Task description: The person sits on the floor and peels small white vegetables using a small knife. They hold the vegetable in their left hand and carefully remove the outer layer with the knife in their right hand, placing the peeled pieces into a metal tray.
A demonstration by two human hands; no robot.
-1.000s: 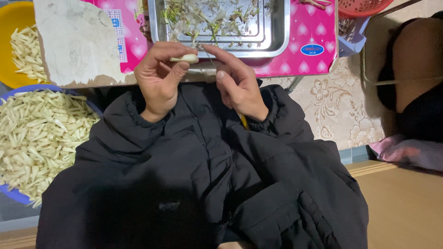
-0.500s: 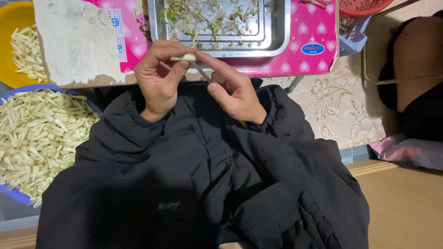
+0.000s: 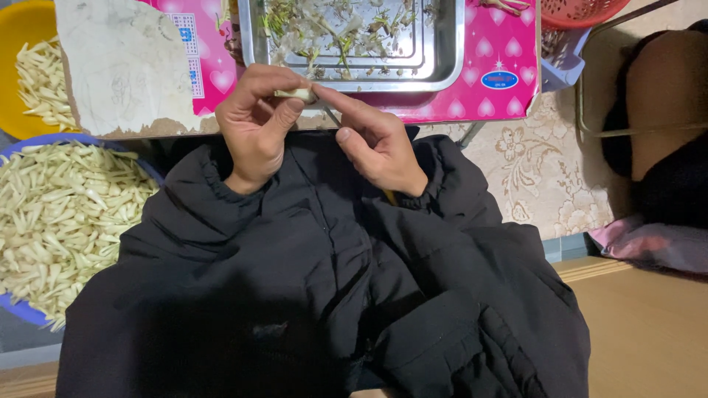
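We look down at our own two hands, raised just above the lap of a black padded jacket (image 3: 324, 295). Our left hand (image 3: 254, 129) pinches a small pale stalk piece (image 3: 293, 93) between thumb and forefinger; that grip is narrow and closed on the piece. Our right hand (image 3: 376, 140) reaches its forefinger across to touch the end of the same piece, the other fingers curled in; a thin dark sliver shows under that finger, and we cannot tell whether it is a blade.

The piece sits right at the near edge of a steel tray (image 3: 442, 51), which lies on a pink counter (image 3: 501, 96) patterned with hearts. The tray holds a scatter of green and whitish trimmings.

At our left, a blue basin (image 3: 29, 313) is heaped with pale trimmed stalks, and a yellow bowl (image 3: 18, 29) farther back holds a smaller heap of the same. A worn white board (image 3: 125, 66) lies between the bowl and the tray.

Judging by the full basin and the litter in the tray, many pieces seem done already. The one in hand looks mid-trim. How many untrimmed ones remain we cannot see.
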